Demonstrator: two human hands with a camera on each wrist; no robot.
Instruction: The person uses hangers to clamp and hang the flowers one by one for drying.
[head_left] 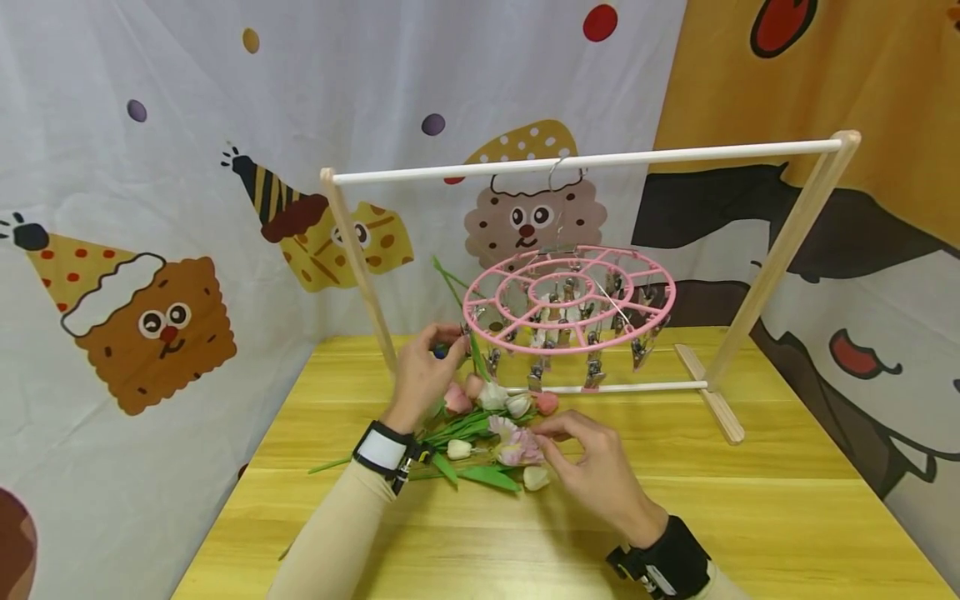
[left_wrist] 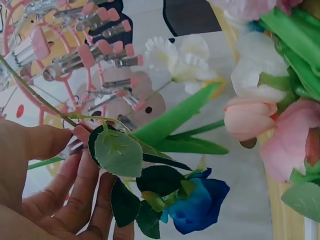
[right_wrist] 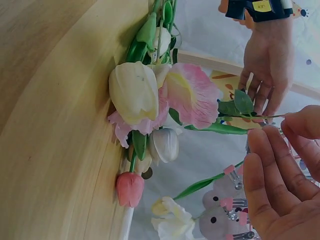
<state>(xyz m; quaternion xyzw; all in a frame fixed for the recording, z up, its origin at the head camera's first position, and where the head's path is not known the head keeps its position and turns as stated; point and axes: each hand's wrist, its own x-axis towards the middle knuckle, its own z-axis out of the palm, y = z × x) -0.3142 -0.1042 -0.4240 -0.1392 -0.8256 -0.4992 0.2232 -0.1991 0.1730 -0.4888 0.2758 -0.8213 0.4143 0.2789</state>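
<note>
At the left edge of the pink round clip hanger (head_left: 495, 337), my left hand (head_left: 427, 367) pinches a metal clip (left_wrist: 75, 144) with a pink tip between thumb and fingers. The stem of a blue rose (left_wrist: 197, 207) runs at that clip, its bloom hanging downward past the fingers. My right hand (head_left: 596, 467) is over the flower pile, fingers loosely bent and nothing visibly held. In the head view its fingertips overlap a pink ruffled flower (head_left: 517, 446); the right wrist view shows this flower (right_wrist: 192, 95) apart from the fingers. A white flower (right_wrist: 172, 220) hangs behind.
The hanger hooks onto a white rod (head_left: 637, 157) of a wooden stand (head_left: 783, 258). Many metal clips (head_left: 594, 367) dangle from its rings. Pink and white tulips (head_left: 492, 396) with green leaves (head_left: 491, 477) lie on the wooden table (head_left: 675, 525). A printed curtain (head_left: 300, 92) hangs behind.
</note>
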